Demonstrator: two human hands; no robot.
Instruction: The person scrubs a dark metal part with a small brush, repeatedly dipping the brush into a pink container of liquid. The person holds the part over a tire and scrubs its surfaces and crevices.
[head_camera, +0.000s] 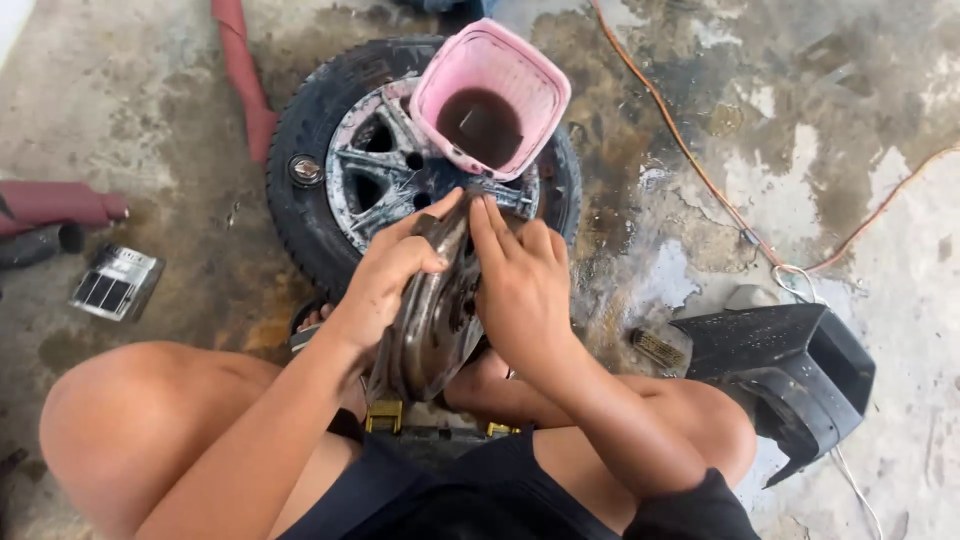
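Grimy dark metal part (432, 318), curved and greasy with what looks like a toothed edge, sits upright between my two hands, just above my knees and in front of the small wheel. Going from the left: a dark red rolled bundle (60, 203) lies on the stained concrete floor (150, 90), with a small silver-and-black rectangular packet (116, 283) near it. My left hand (392, 270) wraps over the left side of the metal part, fingers curled around it in a firm hold, the thumb stretched up toward the wheel. My right hand (522, 285) presses flat against the right side of the same part, fingers straight and pointing up, not clenched. Just beyond my fingertips lies the small black rubber tyre with a scuffed silver spoked rim (365, 170), and a pink plastic tub (492, 98) holding dark liquid rests tilted on it. An orange cable (672, 135) snakes across the wet floor farther right. A black plastic moulded cover (785, 375) lies beside my right knee.
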